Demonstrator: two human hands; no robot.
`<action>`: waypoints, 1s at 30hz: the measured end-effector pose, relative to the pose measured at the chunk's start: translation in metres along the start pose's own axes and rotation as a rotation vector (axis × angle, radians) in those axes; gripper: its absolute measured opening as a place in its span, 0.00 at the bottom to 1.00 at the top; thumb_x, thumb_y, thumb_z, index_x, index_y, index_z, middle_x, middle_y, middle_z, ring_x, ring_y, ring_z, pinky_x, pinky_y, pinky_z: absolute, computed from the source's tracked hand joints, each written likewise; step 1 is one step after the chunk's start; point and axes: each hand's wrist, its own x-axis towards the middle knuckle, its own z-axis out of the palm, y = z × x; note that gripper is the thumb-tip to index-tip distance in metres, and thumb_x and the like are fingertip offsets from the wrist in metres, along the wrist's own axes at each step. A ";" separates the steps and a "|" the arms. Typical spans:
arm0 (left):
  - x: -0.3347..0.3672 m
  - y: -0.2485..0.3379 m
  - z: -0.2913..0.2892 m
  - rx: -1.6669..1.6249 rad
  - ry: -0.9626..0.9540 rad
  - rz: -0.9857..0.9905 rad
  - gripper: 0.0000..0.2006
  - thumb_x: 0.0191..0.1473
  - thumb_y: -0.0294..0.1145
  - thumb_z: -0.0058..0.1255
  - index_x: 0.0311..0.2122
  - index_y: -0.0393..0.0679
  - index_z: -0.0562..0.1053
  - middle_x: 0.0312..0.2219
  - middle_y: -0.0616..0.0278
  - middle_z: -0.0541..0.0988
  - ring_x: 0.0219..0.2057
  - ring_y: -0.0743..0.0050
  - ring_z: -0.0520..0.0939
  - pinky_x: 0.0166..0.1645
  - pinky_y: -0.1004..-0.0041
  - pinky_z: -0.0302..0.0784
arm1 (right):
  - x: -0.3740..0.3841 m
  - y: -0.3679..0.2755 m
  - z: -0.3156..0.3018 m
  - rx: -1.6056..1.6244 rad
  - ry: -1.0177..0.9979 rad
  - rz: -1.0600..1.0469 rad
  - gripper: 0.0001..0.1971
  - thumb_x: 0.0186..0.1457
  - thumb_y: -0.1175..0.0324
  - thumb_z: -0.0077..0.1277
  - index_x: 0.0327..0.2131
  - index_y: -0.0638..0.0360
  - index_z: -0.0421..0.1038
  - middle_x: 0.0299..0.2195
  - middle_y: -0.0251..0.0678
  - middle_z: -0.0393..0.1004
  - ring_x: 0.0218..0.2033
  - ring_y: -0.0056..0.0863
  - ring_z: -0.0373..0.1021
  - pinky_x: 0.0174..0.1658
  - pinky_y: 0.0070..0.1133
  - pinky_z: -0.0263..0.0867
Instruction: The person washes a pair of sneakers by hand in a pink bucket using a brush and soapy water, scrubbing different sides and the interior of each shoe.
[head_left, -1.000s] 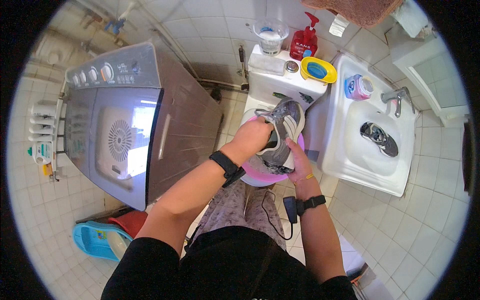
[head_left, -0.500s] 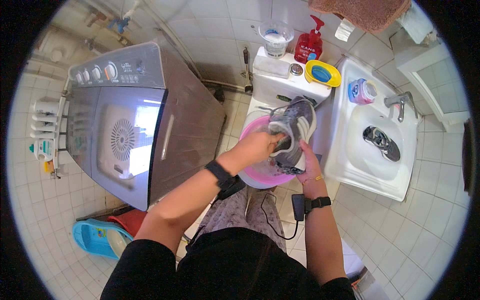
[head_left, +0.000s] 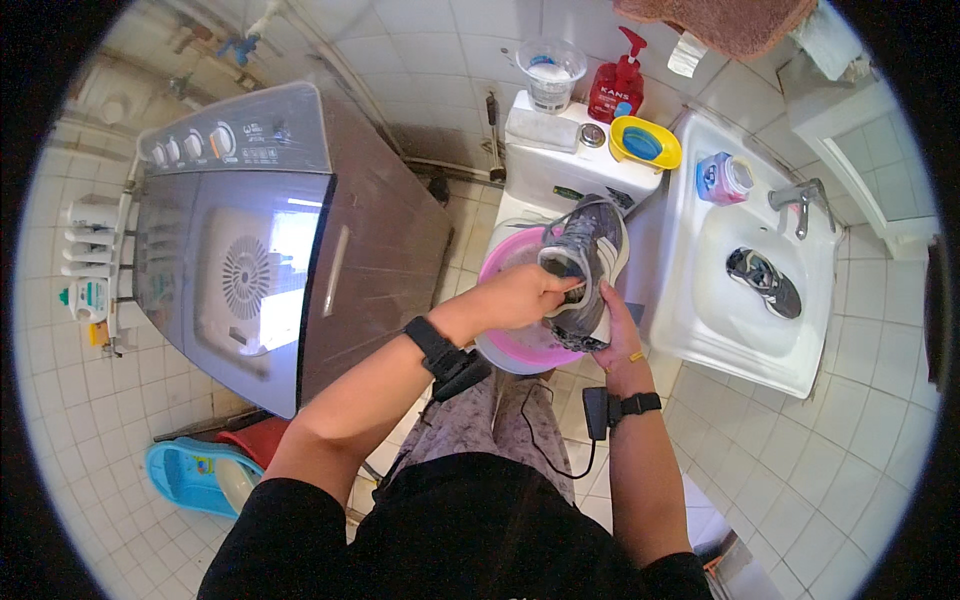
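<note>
Grey shoe [head_left: 597, 248] tilts in right hand [head_left: 619, 332], left fingers [head_left: 560, 284] at its opening.

There's a washing machine [head_left: 275, 245] at nine o'clock, a blue tub [head_left: 178, 485] at eight, a red bottle [head_left: 616, 92] at one.

Black short-sleeved top [head_left: 460, 530] — mottled trousers [head_left: 465, 415] — black wrist straps [head_left: 634, 404], thin cable [head_left: 591, 460]

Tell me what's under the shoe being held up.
Under the gray shoe is a pink basin, showing on its left and near sides. The shoe, left hand and right hand cover much of it, so what lies beneath them can't be seen.
</note>
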 end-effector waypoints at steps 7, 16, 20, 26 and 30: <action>0.007 -0.013 0.005 0.488 0.215 -0.076 0.15 0.54 0.31 0.48 0.45 0.45 0.79 0.26 0.44 0.79 0.29 0.44 0.82 0.35 0.50 0.76 | 0.006 0.002 0.013 -0.122 -0.041 -0.074 0.28 0.57 0.61 0.59 0.59 0.59 0.64 0.50 0.37 0.75 0.48 0.31 0.74 0.53 0.29 0.70; -0.021 0.021 -0.021 0.580 0.147 0.023 0.19 0.52 0.30 0.50 0.51 0.48 0.78 0.25 0.50 0.79 0.28 0.51 0.83 0.30 0.58 0.78 | 0.010 -0.001 0.003 -0.010 -0.008 -0.098 0.34 0.55 0.67 0.60 0.63 0.57 0.58 0.51 0.36 0.73 0.48 0.31 0.73 0.51 0.28 0.72; -0.015 -0.018 -0.004 0.703 0.215 -0.026 0.22 0.52 0.30 0.50 0.54 0.55 0.76 0.26 0.51 0.78 0.27 0.51 0.82 0.30 0.58 0.79 | 0.011 0.010 0.019 -0.153 -0.034 -0.233 0.31 0.54 0.70 0.61 0.61 0.57 0.61 0.51 0.35 0.74 0.46 0.30 0.74 0.49 0.26 0.71; -0.037 -0.004 -0.005 0.538 0.046 -0.052 0.22 0.57 0.32 0.47 0.57 0.57 0.74 0.25 0.51 0.79 0.27 0.47 0.81 0.32 0.57 0.78 | 0.004 0.000 0.014 -0.161 0.024 -0.274 0.29 0.54 0.71 0.60 0.59 0.59 0.63 0.48 0.37 0.76 0.45 0.29 0.75 0.47 0.26 0.73; -0.033 0.006 -0.019 0.261 -0.045 -0.004 0.18 0.61 0.34 0.48 0.56 0.53 0.75 0.22 0.53 0.79 0.25 0.55 0.80 0.33 0.63 0.76 | 0.001 -0.007 0.006 -0.166 0.001 -0.282 0.30 0.55 0.72 0.60 0.61 0.57 0.62 0.50 0.37 0.74 0.46 0.30 0.74 0.47 0.29 0.73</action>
